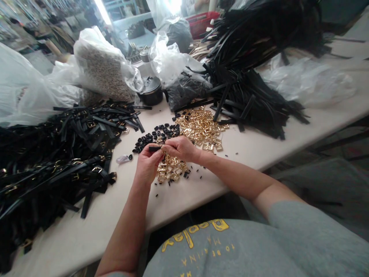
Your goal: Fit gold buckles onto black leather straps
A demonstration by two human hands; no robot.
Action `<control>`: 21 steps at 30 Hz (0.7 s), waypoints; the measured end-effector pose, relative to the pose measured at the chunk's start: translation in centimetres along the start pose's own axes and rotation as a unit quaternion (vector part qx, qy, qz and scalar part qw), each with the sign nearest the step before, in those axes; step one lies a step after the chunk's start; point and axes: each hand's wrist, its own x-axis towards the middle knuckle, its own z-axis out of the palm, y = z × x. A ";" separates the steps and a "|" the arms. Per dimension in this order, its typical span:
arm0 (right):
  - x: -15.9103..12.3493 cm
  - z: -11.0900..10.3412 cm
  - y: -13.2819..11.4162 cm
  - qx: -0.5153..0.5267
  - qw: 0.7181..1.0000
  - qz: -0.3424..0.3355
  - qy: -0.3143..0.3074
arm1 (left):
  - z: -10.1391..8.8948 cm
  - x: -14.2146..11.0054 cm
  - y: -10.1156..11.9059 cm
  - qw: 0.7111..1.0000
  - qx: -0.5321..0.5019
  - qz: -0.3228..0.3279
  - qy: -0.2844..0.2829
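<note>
My left hand [147, 163] is closed on a short black strap [155, 148], whose dark end shows between thumb and fingers. Fingers pinched, my right hand [181, 149] meets the left at the strap's right end; whatever it grips there is hidden. Both hands are just above a pile of gold buckles [173, 169] on the table. Behind them spreads a larger heap of gold buckles [198, 125]. Small black loops [145, 140] lie in a cluster beyond my left hand. Tiny black bits [186, 174] are scattered near the front buckles.
Black straps with buckles [95, 127] cover the table's left side. Plain black straps [253, 104] are heaped at the back right. A dark lidded pot [151, 90] stands between a filled plastic bag [100, 65] and a bag of black pieces [184, 88]. Crumpled plastic [311, 80] lies far right.
</note>
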 end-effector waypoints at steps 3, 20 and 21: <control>0.0 0.0 -0.2 -0.030 0.999 0.011 0.015 | 0.1 -0.2 0.0 1.000 0.016 0.002 -0.006; 0.3 -2.6 -0.9 0.069 0.994 0.049 -0.069 | -0.8 0.7 0.1 0.996 -0.018 0.011 0.083; 0.3 -2.5 -0.9 0.077 0.994 0.049 -0.063 | -0.7 0.7 0.0 0.997 -0.019 0.004 0.079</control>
